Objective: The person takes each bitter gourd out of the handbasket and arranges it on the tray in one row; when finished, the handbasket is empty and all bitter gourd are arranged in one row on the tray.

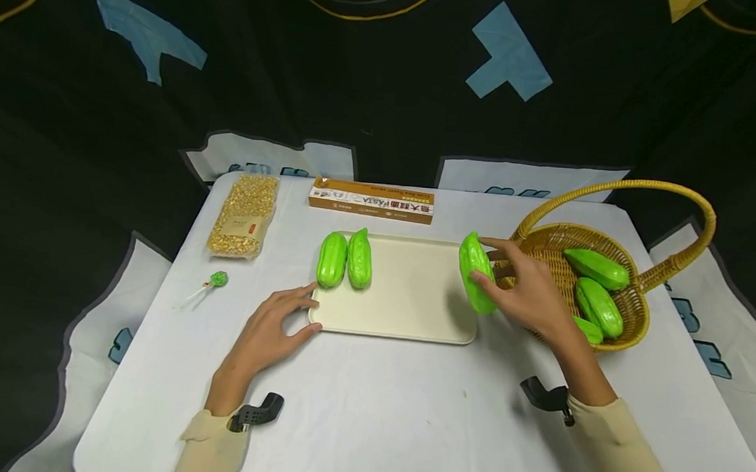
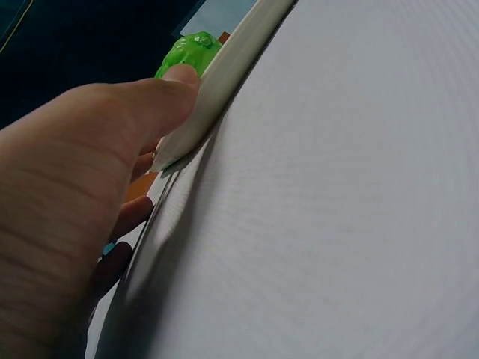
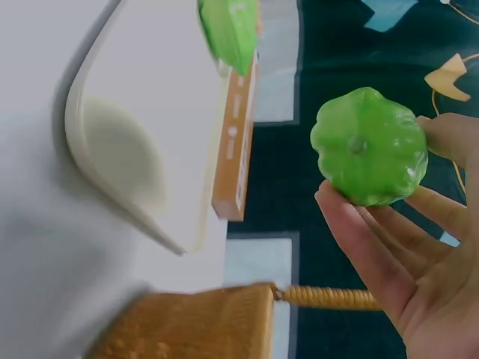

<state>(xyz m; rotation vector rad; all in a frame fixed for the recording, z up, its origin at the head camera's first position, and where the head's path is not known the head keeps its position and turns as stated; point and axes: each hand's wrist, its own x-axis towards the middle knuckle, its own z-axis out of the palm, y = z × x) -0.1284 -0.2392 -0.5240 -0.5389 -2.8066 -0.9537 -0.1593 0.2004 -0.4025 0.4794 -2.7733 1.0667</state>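
Note:
My right hand [image 1: 529,290] holds a green bitter melon [image 1: 475,273] between thumb and fingers, above the right end of a cream tray [image 1: 414,288]. In the right wrist view its ribbed round end [image 3: 367,149] faces the camera. Two more bitter melons, one on the left [image 1: 332,260] and one beside it [image 1: 359,260], lie side by side at the tray's left end. My left hand [image 1: 270,330] rests at the tray's near left corner, fingers spread and relaxed. Its thumb [image 2: 168,101] touches the rim in the left wrist view.
A wicker basket [image 1: 633,324] with a tall arched handle stands at the right, with several bitter melons inside. Behind the tray lies a pasta box [image 1: 370,200]. A bag of yellow grains [image 1: 244,215] and a green lollipop [image 1: 218,279] lie at the left of the white table [image 1: 375,407].

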